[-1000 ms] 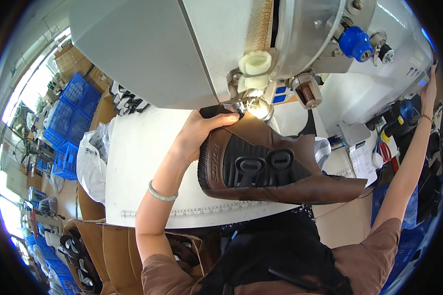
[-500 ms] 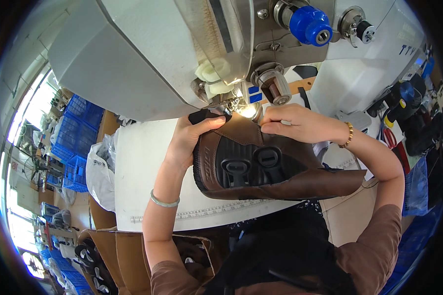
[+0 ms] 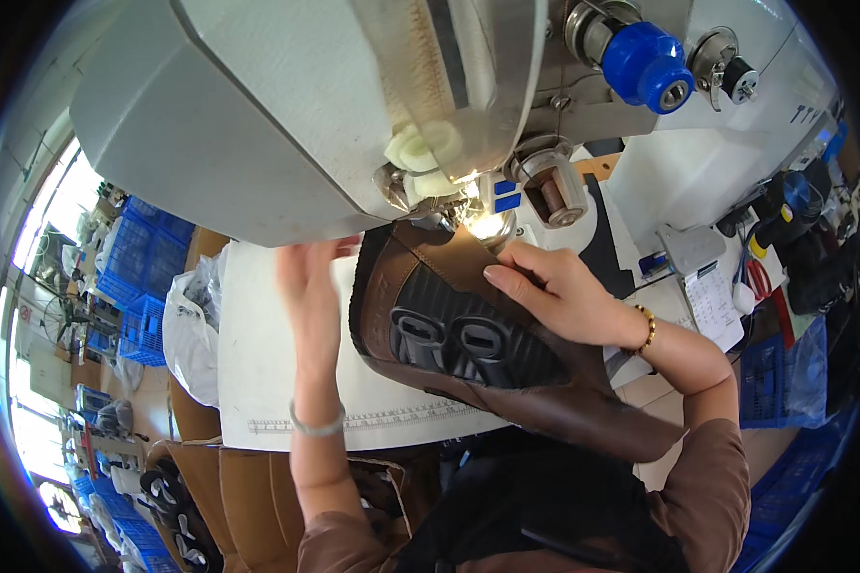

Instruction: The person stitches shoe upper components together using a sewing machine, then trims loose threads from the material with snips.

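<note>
A brown leather boot upper (image 3: 535, 368) with a ribbed black panel and two black oval loops lies tilted under the lit needle area of the sewing machine (image 3: 258, 134). My right hand (image 3: 564, 291) is closed on its top edge, thumb on the outer face, to the right of the lamp. Off the upper's left side, my left hand (image 3: 306, 286) is smeared by motion above the white table. Its fingertips are partly hidden by the machine head, so I cannot tell whether they are closed. Brown thread shows in a clear-covered spool holder (image 3: 552, 199) beside the lamp.
The white worktable (image 3: 268, 353) carries a printed ruler along its front edge. Cardboard boxes (image 3: 248, 497) stand below it, and a white plastic bag (image 3: 193, 325) hangs at its left. Blue crates (image 3: 143, 329) are stacked farther left. Red-handled scissors (image 3: 757, 277) lie at the right.
My left hand has let go of the upper and moved left. The upper has turned clockwise, its right end swinging down toward me, with my right hand still on its edge.
</note>
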The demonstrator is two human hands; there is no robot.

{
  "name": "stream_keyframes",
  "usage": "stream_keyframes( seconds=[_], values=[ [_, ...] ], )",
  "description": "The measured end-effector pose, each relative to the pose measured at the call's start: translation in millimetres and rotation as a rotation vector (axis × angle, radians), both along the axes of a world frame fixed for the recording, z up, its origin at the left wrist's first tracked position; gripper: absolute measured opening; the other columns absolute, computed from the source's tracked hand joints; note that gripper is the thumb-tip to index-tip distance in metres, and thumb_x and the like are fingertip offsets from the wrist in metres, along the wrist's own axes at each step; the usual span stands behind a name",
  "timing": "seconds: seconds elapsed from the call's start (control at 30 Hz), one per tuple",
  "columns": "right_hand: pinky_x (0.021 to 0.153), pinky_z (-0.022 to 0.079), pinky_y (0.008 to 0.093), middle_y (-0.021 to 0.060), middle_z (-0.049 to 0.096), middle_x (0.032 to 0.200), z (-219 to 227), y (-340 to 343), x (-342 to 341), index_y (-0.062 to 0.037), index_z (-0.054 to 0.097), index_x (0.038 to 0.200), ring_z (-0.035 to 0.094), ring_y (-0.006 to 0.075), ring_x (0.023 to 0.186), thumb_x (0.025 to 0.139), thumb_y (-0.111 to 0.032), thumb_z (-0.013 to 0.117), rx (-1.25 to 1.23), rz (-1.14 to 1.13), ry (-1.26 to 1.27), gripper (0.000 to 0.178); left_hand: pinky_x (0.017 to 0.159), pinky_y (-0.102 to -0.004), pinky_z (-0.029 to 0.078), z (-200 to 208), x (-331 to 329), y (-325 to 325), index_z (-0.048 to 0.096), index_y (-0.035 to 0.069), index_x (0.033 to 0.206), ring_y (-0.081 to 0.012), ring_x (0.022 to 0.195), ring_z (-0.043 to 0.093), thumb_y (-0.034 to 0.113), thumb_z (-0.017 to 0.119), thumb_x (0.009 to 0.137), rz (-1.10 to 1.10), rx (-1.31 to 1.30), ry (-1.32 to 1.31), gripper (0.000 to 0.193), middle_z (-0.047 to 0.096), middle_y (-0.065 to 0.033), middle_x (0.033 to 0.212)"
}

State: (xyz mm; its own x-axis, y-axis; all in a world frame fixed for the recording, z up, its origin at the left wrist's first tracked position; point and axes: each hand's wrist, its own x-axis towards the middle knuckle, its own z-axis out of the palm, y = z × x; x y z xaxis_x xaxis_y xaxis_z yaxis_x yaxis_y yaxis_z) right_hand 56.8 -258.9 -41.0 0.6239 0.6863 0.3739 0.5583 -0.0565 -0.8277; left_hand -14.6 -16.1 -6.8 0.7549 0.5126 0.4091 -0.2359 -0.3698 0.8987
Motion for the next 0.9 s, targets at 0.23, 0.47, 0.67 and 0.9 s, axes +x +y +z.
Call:
stream_keyframes(
  seconds=[0.23, 0.47, 0.67, 0.9],
  values=[
    [0.048, 0.032, 0.0256, 0.0005, 0.045, 0.058, -9, 17, -21, -0.0010, 0.055, 0.088, 0.035, 0.0041, 0.057, 0.097, -0.019, 0.057, 0.085, -0.136, 0.102, 0.021, 0.102, -0.0474, 0.035, -29, -74, -93, 0.013, -0.011, 0.144, -0.0399, 0.120, 0.043, 0.021, 0.076, 0.071, 0.030, 0.613, 0.011, 0.101, 0.033, -0.0279, 0.141],
    [0.049, 0.036, 0.0285, 0.0075, 0.050, 0.060, -17, 23, -23, -0.0002, 0.055, 0.089, 0.042, 0.0093, 0.054, 0.097, -0.021, 0.057, 0.201, -0.137, 0.163, 0.022, 0.100, -0.0407, 0.033, -49, -50, -92, 0.019, -0.013, 0.140, -0.0346, 0.115, 0.040, 0.004, 0.061, 0.057, 0.074, 0.286, -0.255, 0.094, 0.030, -0.0269, 0.143],
    [0.050, 0.036, 0.0263, 0.0043, 0.049, 0.061, -22, 32, -26, -0.0002, 0.054, 0.090, 0.040, 0.0053, 0.058, 0.097, -0.021, 0.058, 0.250, -0.128, 0.229, 0.022, 0.074, -0.0278, 0.033, -45, -55, -80, 0.039, -0.009, 0.121, -0.0159, 0.082, 0.034, 0.002, 0.055, 0.051, 0.177, 0.271, -0.269, 0.072, 0.043, -0.0137, 0.110],
    [0.048, 0.041, 0.0352, 0.0145, 0.052, 0.058, -10, 16, -24, -0.0016, 0.051, 0.086, 0.054, 0.0294, 0.049, 0.093, -0.019, 0.062, 0.090, -0.067, -0.063, 0.022, 0.073, -0.0261, 0.032, -52, -49, -76, 0.041, -0.005, 0.114, -0.0141, 0.079, 0.033, 0.002, 0.053, 0.053, 0.134, 0.068, -0.399, 0.063, 0.035, -0.0067, 0.092]
  ],
)
